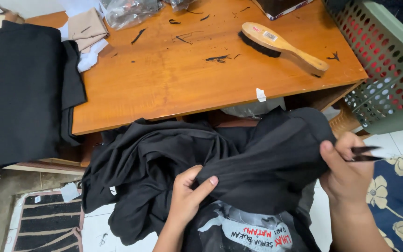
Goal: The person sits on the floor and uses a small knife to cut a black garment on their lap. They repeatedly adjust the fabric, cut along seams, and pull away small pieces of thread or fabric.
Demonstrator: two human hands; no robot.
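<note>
At the lower middle of the view, the left hand (186, 198) pinches a fold of the crumpled black cotton garment (220, 163), thumb on top and fingers tucked under the cloth. At about three o'clock from it, the right hand (346, 170) closes on the garment's raised edge and also holds small black thread snips (364, 154), whose points aim toward three o'clock. The garment's long axis runs from nine to three o'clock between both hands; the right hand sits nearer the lifted edge. At twelve o'clock lies the orange wooden counter (173, 79) with a wooden brush with black bristles (281, 46), and at ten o'clock folded black fabric (19, 88). A green perforated plastic basket (388, 60) is cut off at two o'clock. The snips' handles are hidden in the palm.
</note>
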